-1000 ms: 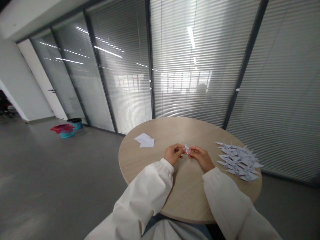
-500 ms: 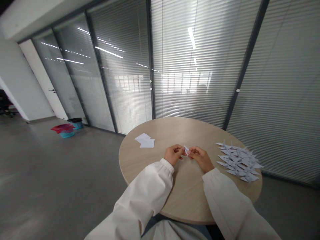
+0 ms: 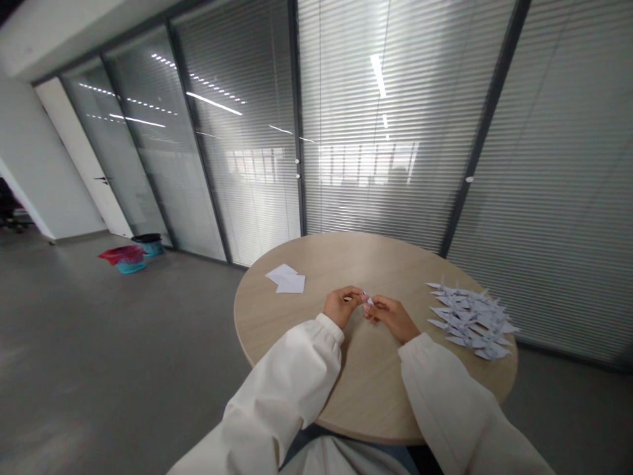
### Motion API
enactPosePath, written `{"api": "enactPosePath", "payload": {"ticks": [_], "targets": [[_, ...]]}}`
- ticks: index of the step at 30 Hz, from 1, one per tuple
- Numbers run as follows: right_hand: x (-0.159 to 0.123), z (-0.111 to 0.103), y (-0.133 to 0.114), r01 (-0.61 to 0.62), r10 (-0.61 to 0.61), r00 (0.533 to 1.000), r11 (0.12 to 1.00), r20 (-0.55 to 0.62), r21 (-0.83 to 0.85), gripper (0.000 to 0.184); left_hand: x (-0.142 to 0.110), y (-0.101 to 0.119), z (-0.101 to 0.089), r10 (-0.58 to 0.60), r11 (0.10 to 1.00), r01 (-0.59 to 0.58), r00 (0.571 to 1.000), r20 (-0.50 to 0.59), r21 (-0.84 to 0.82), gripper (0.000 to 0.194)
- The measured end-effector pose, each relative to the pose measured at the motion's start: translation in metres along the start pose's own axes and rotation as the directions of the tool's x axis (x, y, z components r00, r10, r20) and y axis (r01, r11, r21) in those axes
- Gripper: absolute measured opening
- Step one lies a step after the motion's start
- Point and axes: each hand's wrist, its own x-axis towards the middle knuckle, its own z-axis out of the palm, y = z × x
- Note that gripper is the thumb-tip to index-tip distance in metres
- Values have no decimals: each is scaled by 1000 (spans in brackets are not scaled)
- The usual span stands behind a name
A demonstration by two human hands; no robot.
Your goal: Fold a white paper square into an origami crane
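My left hand [image 3: 341, 305] and my right hand [image 3: 390, 315] meet over the middle of the round wooden table [image 3: 346, 389]. Both pinch a small folded white paper piece [image 3: 366, 298] between their fingertips, and most of it is hidden by the fingers. To the right of my right hand lies a pile of several folded white paper cranes [image 3: 469, 319]. Two flat white paper sheets [image 3: 287, 278] lie on the table to the left of my left hand.
Glass walls with shut blinds [image 3: 376, 125] stand right behind the table. On the grey floor at the far left sit a red and teal basket [image 3: 124, 258] and a dark bin [image 3: 148, 241]. A white door [image 3: 93, 171] is behind them.
My hands have drawn closer together and the paper piece, which stood up between them, is now mostly covered by my fingers.
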Motion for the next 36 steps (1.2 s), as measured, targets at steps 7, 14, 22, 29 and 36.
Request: {"api": "enactPosePath", "payload": {"ticks": [7,14,22,29,36], "targets": [[0,-1,0,29,-27,999,995,19,-98,30,-1,-3,2,61,998,-61,998,24,10,21],[-1,-2,-1,26,-26,1000,997,-2,-70,26,0,-5,8,-106,929,152,983,153,-338,37],[-2,0,-4,28,-25,999,991,27,-131,30,-3,2,6,-147,937,168,985,92,-308,32],[-4,-1,-8,31,-22,997,992,78,-120,32,-5,0,6,-130,961,137,990,48,-242,31],[-5,0,-14,33,-24,997,993,79,-114,32,-8,11,4,-119,978,121,993,22,-170,32]]}}
